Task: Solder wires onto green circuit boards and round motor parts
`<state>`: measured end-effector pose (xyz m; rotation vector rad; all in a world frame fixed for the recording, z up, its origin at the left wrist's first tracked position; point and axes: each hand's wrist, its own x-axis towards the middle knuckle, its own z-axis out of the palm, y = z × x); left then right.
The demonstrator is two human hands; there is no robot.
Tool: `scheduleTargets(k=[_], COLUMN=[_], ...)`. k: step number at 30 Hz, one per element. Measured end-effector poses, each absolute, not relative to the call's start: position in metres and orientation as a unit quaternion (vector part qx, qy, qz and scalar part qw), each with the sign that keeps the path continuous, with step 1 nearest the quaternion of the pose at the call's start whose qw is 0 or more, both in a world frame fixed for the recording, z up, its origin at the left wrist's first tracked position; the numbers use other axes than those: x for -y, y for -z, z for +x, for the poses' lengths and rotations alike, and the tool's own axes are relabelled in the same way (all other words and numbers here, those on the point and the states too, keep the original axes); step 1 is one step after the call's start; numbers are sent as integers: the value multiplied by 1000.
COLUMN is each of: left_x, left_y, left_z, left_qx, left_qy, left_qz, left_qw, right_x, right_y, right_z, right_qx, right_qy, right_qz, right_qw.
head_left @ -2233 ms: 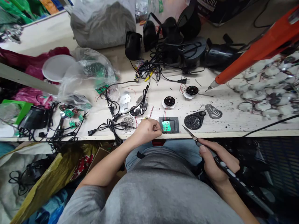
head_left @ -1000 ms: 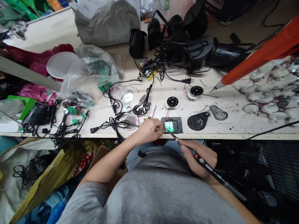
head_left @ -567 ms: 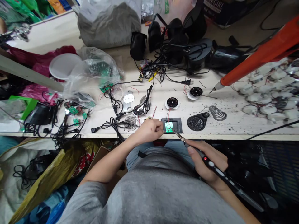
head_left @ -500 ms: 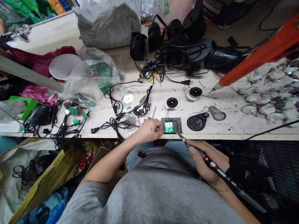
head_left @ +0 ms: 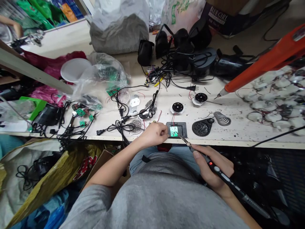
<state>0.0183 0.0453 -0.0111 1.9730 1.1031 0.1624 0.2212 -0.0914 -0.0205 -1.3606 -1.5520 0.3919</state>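
Observation:
My right hand (head_left: 212, 165) is closed around the black grip of a soldering iron (head_left: 225, 178) with a lit red light. Its tip points up and left, at the right part of a small green circuit board (head_left: 174, 131); contact cannot be made out. That board lies in a dark rectangular tray (head_left: 183, 128) at the bench's front edge. Red wires run from it to a round black disc on a white base (head_left: 177, 107). Just left of the tray, my left hand (head_left: 156, 135) is closed in a pinch; what its fingertips hold is too small to name.
Right of the tray sit a round dark dish (head_left: 201, 128) and a coiled spring holder (head_left: 222, 118). An orange electric screwdriver (head_left: 262, 70) reaches in from the right, by many white round parts (head_left: 267, 95). Black cables (head_left: 119, 127) lie to the left. Another person's arm (head_left: 14, 27) shows far left.
The whole view has shifted a little, so the bench appears slightly lower and further right. Both hands keep nearly the same pose, with the iron's tip still at the board.

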Motion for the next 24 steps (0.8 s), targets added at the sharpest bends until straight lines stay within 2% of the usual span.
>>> scheduleTargets(k=[8, 13, 19, 24], left_x=[-44, -46, -45, -34], left_y=[13, 1, -33, -41], left_z=[18, -4, -87, -138], left_qx=[-443, -450, -595, -671], left_qy=[-51, -107, -219, -165], left_qz=[806, 817, 745, 705], left_qw=[390, 344, 207, 159], right_x=[94, 93, 87, 83], right_y=[20, 19, 16, 5], right_z=[218, 221, 226, 220], right_qx=[640, 653, 671, 681], right_qy=[-158, -144, -100, -89], right_qz=[-565, -559, -561, -576], right_qw=[496, 491, 475, 444])
